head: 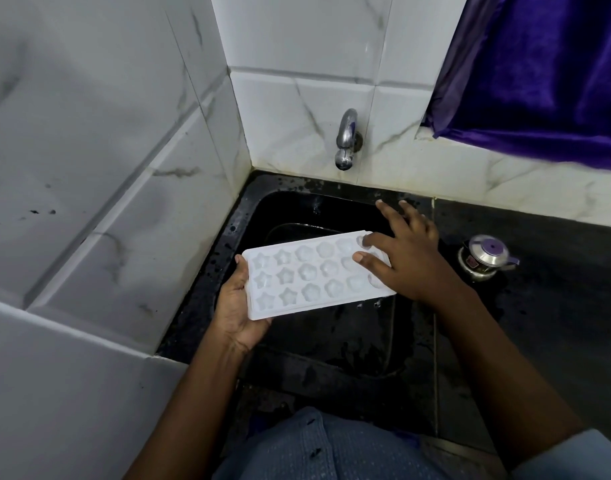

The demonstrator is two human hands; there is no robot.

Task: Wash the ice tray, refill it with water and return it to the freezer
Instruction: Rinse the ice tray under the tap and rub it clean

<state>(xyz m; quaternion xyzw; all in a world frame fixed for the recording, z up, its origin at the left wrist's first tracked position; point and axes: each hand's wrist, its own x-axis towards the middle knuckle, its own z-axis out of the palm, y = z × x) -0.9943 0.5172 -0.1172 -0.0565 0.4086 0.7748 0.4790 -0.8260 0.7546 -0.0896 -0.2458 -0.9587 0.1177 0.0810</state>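
Observation:
A white ice tray with star- and flower-shaped cups is held level over the black sink. My left hand grips its left end from below, the thumb on the rim. Resting on the tray's right end is my right hand, its fingers spread and straight, with two fingertips touching the cups. The chrome tap sticks out of the tiled wall above the sink's back edge; no water is seen running from it.
White marble-look tiled walls close in the left and back. A dark wet counter lies right of the sink, with a small steel lidded pot on it. A purple curtain hangs at the upper right.

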